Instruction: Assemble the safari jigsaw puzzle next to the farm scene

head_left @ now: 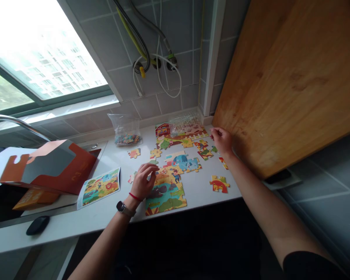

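Observation:
A partly joined jigsaw puzzle (170, 190) with bright animal pictures lies on the white counter (105, 217). My left hand (144, 181) rests on its left edge, fingers curled and pinched at a piece there. My right hand (221, 139) reaches to the far right of the counter, fingers closed around a small loose piece near the wooden board (280, 85). Loose pieces (220, 184) lie scattered about, and a second joined cluster (177, 136) sits at the back by the wall.
A clear bag of pieces (126, 132) stands by the tiled wall. The orange puzzle box (51, 167) and a picture sheet (100, 186) lie at left, near a black mouse (37, 224). A faucet (17, 122), window and hoses are behind.

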Demonstrator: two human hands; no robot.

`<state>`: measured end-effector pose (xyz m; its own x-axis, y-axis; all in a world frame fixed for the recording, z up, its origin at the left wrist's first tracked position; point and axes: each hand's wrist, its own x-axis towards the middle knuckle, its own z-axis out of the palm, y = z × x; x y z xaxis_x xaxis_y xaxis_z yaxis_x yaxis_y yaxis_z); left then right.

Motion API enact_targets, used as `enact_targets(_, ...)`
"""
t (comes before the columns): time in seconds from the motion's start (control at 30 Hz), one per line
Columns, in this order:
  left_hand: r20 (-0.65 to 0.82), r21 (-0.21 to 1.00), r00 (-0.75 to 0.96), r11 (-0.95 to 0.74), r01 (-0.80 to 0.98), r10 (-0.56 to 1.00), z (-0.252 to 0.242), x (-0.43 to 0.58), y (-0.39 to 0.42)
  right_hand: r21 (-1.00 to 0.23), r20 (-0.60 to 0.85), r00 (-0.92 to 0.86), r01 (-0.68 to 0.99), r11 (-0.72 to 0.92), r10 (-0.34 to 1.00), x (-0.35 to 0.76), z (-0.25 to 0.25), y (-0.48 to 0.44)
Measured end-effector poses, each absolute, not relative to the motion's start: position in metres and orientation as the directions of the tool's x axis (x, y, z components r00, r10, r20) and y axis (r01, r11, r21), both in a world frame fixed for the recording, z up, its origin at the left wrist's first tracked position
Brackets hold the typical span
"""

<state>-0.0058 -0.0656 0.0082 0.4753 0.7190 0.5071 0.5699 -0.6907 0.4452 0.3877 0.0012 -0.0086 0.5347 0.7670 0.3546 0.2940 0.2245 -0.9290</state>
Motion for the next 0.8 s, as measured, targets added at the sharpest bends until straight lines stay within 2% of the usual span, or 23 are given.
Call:
enact_targets(0.13,0.512,0.478,0.460,-0.685,0.549,0.726,-0.008,0.000,-0.071,-0.939,0.336,0.573,0.261,0.222,0.748,0.399,-0.001,-0.001)
enact_targets(0.23,0.497,0.514,0.419,-0.647,0.563,0.760,-0.011,-0.003,-0.072,-0.956,0.252,0.510,0.262,0.130,0.823,0.415,0.004,-0.002)
enact_targets(0.4,0.466,0.519,0.469,-0.661,0.542,0.750,-0.010,-0.004,-0.070,-0.886,0.170,0.285,0.463,0.020,0.943,0.435,0.003,-0.010)
enact_targets(0.5,0.464,0.517,0.473,-0.663,0.541,0.748,-0.010,-0.004,-0.070,-0.814,0.177,0.107,0.574,0.084,0.978,0.434,0.001,-0.015)
enact_targets(0.57,0.463,0.521,0.466,-0.657,0.545,0.754,-0.010,-0.003,-0.069,-0.798,0.175,0.017,0.588,0.132,0.984,0.431,0.001,-0.018)
enact_targets(0.67,0.452,0.521,0.462,-0.647,0.557,0.763,-0.011,-0.004,-0.069,-0.761,0.128,-0.028,0.638,0.116,0.991,0.421,0.000,-0.020)
enact_targets(0.8,0.431,0.536,0.455,-0.626,0.566,0.780,-0.012,-0.004,-0.069,-0.642,0.115,-0.030,0.760,0.097,0.993,0.405,-0.009,-0.021)
